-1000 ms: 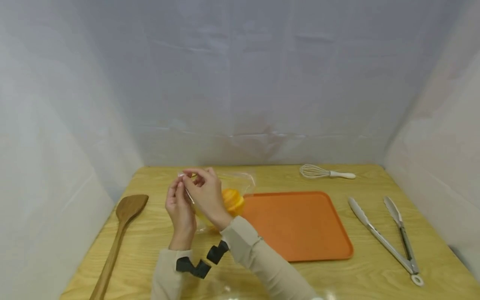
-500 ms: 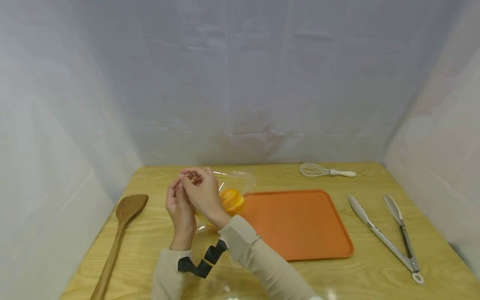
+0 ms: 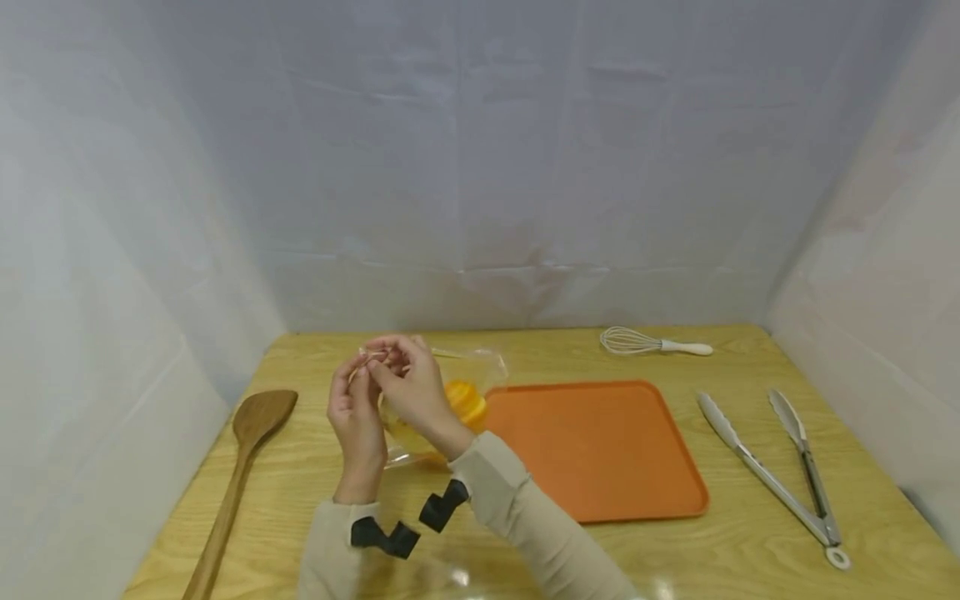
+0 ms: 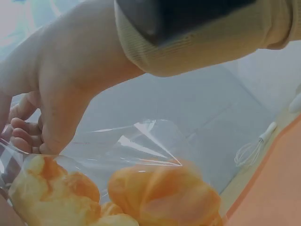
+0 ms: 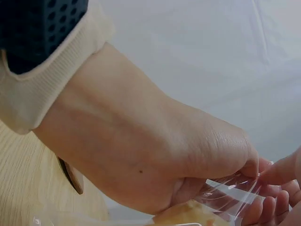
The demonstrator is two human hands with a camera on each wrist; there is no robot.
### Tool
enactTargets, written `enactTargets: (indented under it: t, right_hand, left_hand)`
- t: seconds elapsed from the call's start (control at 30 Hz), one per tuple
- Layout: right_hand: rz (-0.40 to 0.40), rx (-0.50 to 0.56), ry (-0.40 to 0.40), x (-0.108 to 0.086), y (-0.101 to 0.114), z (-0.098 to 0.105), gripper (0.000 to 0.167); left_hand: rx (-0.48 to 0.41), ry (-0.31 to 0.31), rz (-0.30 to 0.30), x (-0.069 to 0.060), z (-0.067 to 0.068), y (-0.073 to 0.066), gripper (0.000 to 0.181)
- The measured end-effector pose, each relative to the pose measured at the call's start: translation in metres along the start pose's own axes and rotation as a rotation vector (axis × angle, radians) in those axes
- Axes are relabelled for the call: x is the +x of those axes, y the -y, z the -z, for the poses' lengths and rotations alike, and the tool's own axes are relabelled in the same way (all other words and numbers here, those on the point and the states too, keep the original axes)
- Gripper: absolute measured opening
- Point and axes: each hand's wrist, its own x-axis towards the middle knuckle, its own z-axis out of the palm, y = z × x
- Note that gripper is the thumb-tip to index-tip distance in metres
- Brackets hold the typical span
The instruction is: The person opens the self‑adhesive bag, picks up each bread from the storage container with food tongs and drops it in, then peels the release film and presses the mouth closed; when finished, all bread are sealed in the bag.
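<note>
A clear plastic bag (image 3: 399, 457) with golden-brown bread rolls (image 3: 465, 403) inside lies on the table, left of the orange tray. My left hand (image 3: 362, 429) pinches gathered film at the bag's edge between thumb and fingers. Crossing over the bag, my right hand (image 3: 417, 390) pinches the same gathered part, its fingertips close against the left ones. In the left wrist view, a large roll (image 4: 162, 195) and a paler, lumpy one (image 4: 51, 197) show through the film. Stretched film (image 5: 228, 195) runs between both hands in the right wrist view. The hands hide part of the bag.
The orange tray (image 3: 600, 450) lies right of the bag, close beside it. A wooden spatula (image 3: 243, 450) is at the left, a whisk (image 3: 652, 342) at the back right. Open metal tongs (image 3: 780, 492) lie on the right. Pale sheets (image 3: 525, 167) enclose the table.
My hands stay at the same spot on the bag. Since half a second ago the wrists have parted slightly, and a bit of film shows again at the fingertips.
</note>
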Motion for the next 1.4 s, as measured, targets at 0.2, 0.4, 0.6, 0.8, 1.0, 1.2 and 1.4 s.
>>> enactTargets:
  t: [0.2,0.4,0.6,0.8,1.0,1.2,1.4]
  right_hand:
    - [0.001,0.013,-0.024,0.0000,-0.0004,0.0000,0.017]
    - [0.023,-0.011,-0.030,-0.0008,0.0004,0.0007,0.015]
    - [0.037,-0.025,-0.025,-0.0013,-0.0028,0.0010,0.014]
    - [0.008,0.048,-0.013,-0.0013,-0.0035,0.0018,0.015]
    - [-0.094,0.225,-0.011,0.0013,-0.0043,0.0029,0.016]
    - [-0.187,0.409,-0.027,0.0032,-0.0047,0.0063,0.021]
    - [-0.006,0.157,-0.040,-0.0010,-0.0061,0.0089,0.029]
  left_hand:
    - [-0.013,0.022,-0.014,0.0001,-0.0008,0.0003,0.018]
    - [-0.008,0.038,-0.013,0.0003,0.0014,0.0011,0.016]
    - [0.026,0.040,-0.009,0.0011,0.0028,0.0006,0.012]
    - [0.092,0.019,0.023,0.0032,0.0016,-0.0021,0.014]
    - [0.100,0.005,0.060,0.0034,0.0013,-0.0035,0.022]
    - [0.076,-0.010,0.085,0.0009,0.0024,-0.0041,0.023]
    - [-0.048,0.076,0.038,0.0000,0.0042,-0.0030,0.017]
